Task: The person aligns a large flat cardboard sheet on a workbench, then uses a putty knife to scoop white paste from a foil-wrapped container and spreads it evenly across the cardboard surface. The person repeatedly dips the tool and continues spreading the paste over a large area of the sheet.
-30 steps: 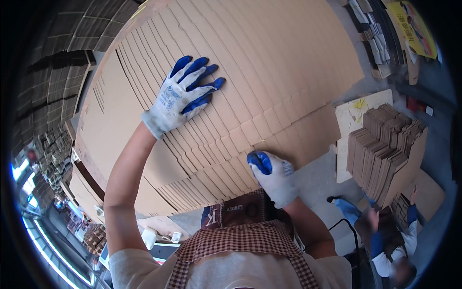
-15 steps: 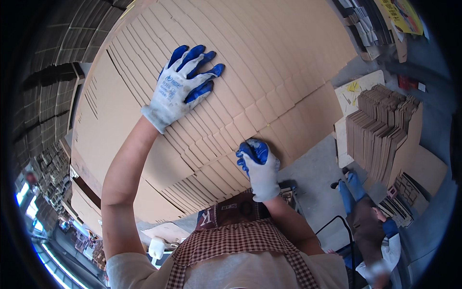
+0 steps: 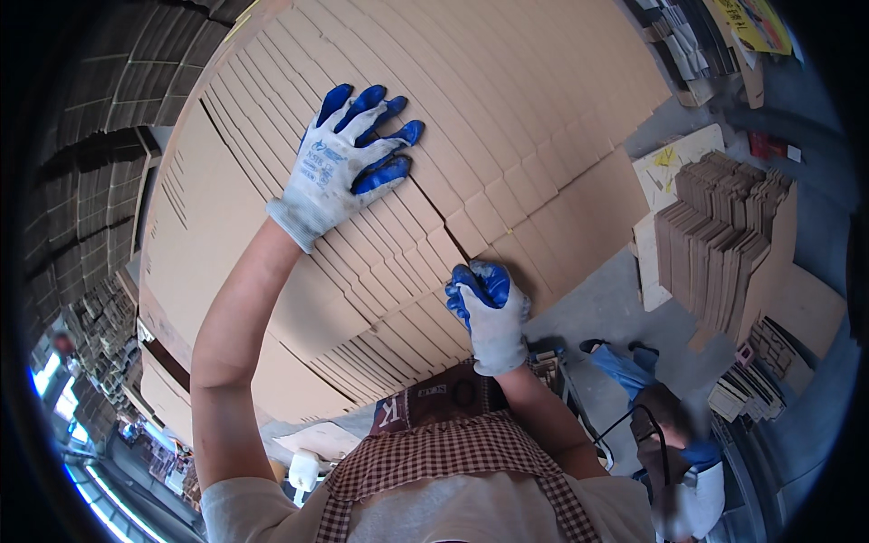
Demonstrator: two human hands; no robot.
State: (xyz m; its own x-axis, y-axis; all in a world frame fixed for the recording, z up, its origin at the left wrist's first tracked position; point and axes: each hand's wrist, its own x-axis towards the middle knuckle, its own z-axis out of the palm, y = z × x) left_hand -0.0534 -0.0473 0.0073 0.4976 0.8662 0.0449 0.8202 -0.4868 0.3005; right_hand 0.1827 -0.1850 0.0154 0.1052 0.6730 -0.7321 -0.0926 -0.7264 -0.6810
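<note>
Overlapping brown cardboard sheets lie fanned in a wide row in front of me, their creased edges stepping across. My left hand, in a white glove with blue-coated fingers, rests flat on them with its fingers spread. Closer to me and further right, my right hand wears a matching glove. Its fingers are curled closed at the edge of a cardboard sheet, though the fingertips' grip is partly hidden. A dark gap between two sheets runs from near my left thumb down to my right fingers.
Folded cardboard pieces stand stacked on a board at the right. A person in blue trousers is at the lower right. Bundled dark cardboard is piled along the left. A white container shows near my left side.
A dark gap has opened between two sheets, between my hands. Both hands stay almost in place. The person at the lower right has shifted, with the legs further left.
</note>
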